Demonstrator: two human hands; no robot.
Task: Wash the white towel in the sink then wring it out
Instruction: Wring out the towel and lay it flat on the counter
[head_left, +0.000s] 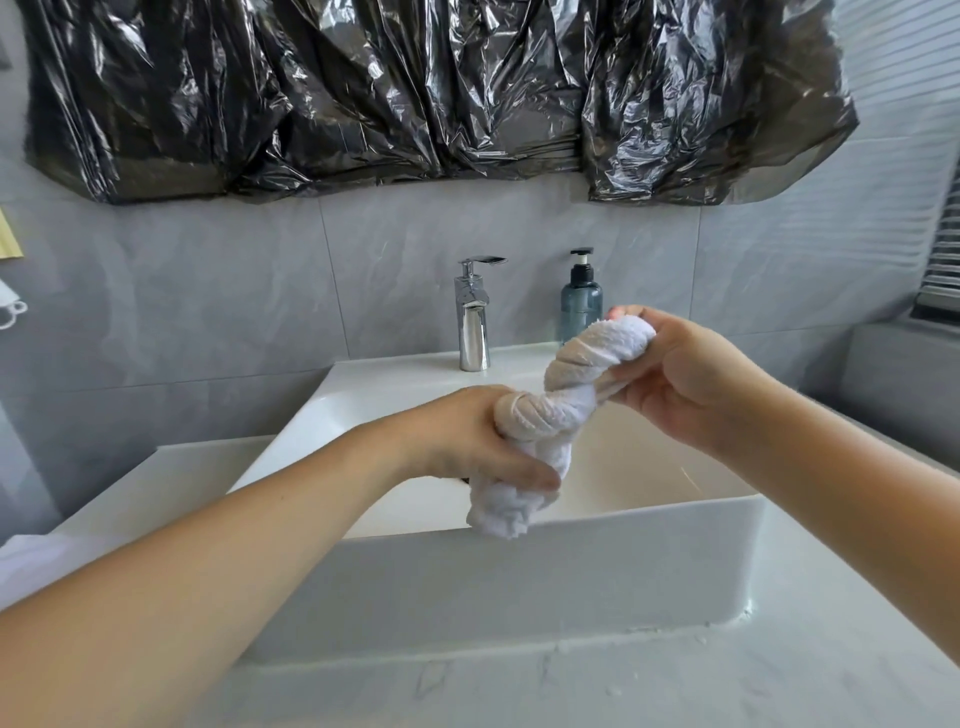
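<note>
Black plastic sheeting (415, 88) covers the wall above a white rectangular sink (519, 571) set on the pale bench (779, 675). Left hand (467, 441) and right hand (680, 379), both clenched, grip opposite ends of the twisted white towel (550, 410) above the basin. Behind: chrome faucet (472, 317), blue pump bottle (581, 301).

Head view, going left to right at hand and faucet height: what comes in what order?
Left hand → faucet → twisted white towel → soap bottle → right hand.
</note>
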